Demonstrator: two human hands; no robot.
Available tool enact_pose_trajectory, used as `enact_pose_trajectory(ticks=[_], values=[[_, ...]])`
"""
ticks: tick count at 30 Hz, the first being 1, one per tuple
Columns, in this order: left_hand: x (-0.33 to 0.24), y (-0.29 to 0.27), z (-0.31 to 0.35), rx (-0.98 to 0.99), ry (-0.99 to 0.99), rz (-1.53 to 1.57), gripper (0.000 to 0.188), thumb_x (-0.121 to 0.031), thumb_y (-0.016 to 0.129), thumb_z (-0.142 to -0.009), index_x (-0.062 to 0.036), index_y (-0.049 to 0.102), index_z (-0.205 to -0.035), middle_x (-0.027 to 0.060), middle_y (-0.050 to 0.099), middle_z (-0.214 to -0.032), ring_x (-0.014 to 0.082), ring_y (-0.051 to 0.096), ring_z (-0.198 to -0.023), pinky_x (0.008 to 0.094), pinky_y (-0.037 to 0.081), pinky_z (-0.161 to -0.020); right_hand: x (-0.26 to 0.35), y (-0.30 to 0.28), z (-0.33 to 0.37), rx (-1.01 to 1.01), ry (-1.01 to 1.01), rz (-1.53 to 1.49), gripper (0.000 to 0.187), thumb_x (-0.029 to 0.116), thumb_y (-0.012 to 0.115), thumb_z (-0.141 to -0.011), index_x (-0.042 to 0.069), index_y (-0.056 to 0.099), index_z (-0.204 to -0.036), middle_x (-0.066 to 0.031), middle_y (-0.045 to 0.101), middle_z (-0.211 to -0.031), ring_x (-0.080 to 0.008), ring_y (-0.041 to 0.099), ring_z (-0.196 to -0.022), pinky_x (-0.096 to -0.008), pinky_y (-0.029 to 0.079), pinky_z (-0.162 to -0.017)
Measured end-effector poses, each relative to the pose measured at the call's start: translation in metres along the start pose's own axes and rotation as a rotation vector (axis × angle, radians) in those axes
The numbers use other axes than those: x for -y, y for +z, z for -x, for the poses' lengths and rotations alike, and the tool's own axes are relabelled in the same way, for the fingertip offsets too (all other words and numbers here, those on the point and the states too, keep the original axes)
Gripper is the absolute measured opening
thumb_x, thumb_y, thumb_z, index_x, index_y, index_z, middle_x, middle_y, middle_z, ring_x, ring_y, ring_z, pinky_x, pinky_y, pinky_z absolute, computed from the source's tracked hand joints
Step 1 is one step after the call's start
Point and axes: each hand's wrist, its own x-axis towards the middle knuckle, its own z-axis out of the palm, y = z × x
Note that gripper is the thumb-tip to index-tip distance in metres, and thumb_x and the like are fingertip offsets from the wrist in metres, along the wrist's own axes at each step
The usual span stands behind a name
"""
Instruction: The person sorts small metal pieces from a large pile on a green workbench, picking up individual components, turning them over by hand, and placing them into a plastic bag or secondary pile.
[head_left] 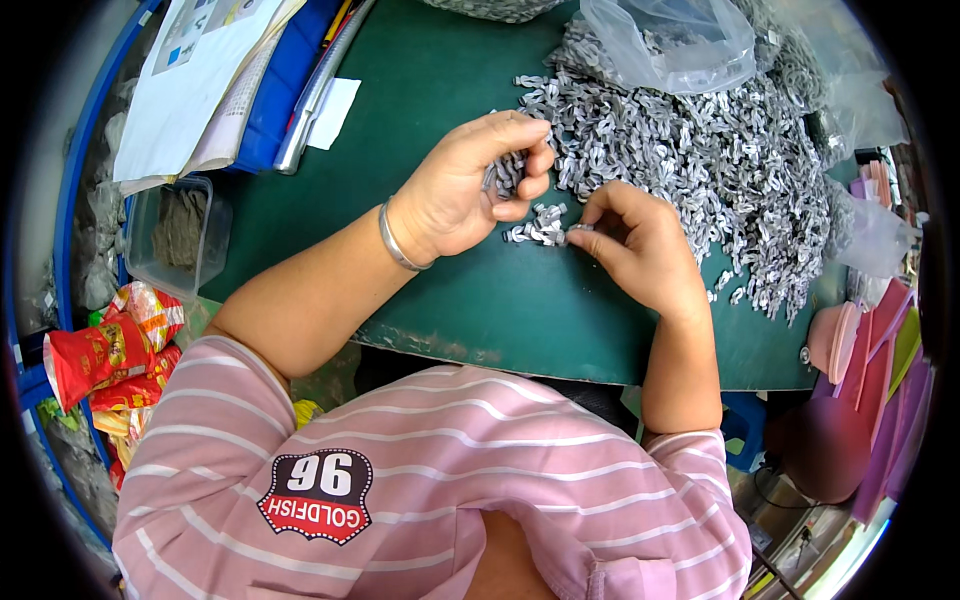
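This place is looking like a workshop, where small parts are being handled in large quantity. On a green worktable [480, 315], a big heap of small grey pieces [690, 170] is spreading, and a clear plastic bag [690, 55] is lying at its far part. Toward the far left, papers [185, 90] are resting next to a blue box [275, 102]. Along the left side, a blue frame [68, 200] is standing, and clear bags [100, 255] are showing behind it.

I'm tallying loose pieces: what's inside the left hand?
The left hand cups several small gray pieces. Its curled fingers hide any deeper ones, so their number can't be seen.
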Motion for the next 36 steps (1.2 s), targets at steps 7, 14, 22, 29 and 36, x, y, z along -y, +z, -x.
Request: enact_pose_trajectory(ticks=[7,14,22,29,36], values=[[0.008,0.018,0.004,-0.126,-0.018,-0.557,0.022,-0.018,0.062,-0.083,0.0006,0.059,-0.095,0.002,0.054,-0.065,0.0038,0.043,-0.05,0.0147,0.028,-0.038,-0.004,0.005,-0.003,-0.327,-0.103,-0.566,0.012,-0.005,0.064,-0.074,0.0,0.059,-0.084,-0.0044,0.06,-0.078,-0.0084,0.056,-0.068,-0.0202,0.046,-0.06],[0.004,0.02,0.009,-0.145,0.142,-0.759,0.021,-0.012,0.068,-0.077,0.0003,0.063,-0.092,0.0055,0.062,-0.074,0.0052,0.05,-0.057,0.0159,0.037,-0.048,-0.005,0.007,-0.007,-0.29,-0.264,-0.672,0.009,-0.004,0.062,-0.077,-0.004,0.06,-0.085,-0.0099,0.06,-0.09,-0.0122,0.058,-0.075,-0.0216,0.048,-0.062],[0.005,0.016,0.01,-0.045,0.481,-0.957,0.018,-0.005,0.071,-0.071,-0.0014,0.064,-0.087,0.0041,0.061,-0.081,0.0091,0.054,-0.072,0.0212,0.043,-0.066,-0.015,0.007,-0.01,-0.14,-0.167,-0.857,0.01,-0.007,0.06,-0.076,-0.006,0.061,-0.086,-0.0124,0.059,-0.091,-0.0153,0.06,-0.076,-0.023,0.05,-0.063],[0.005,0.019,0.01,-0.111,0.392,-0.774,0.018,-0.003,0.07,-0.072,0.0002,0.064,-0.089,0.0036,0.06,-0.08,0.0072,0.052,-0.068,0.0186,0.041,-0.058,-0.009,0.015,-0.008,-0.344,-0.381,-0.707,0.021,-0.012,0.061,-0.071,-0.002,0.053,-0.087,-0.013,0.056,-0.092,-0.0167,0.057,-0.085,-0.0263,0.048,-0.074],[0.002,0.005,0.002,-0.049,-0.035,-0.144,0.022,-0.012,0.063,-0.082,-0.0022,0.061,-0.101,0.001,0.058,-0.074,0.0078,0.052,-0.064,0.0221,0.044,-0.059,-0.001,0.018,-0.004,-0.44,-0.365,-0.703,0.023,-0.01,0.06,-0.075,-0.001,0.049,-0.093,-0.0104,0.057,-0.089,-0.0142,0.056,-0.083,-0.0243,0.047,-0.071]])
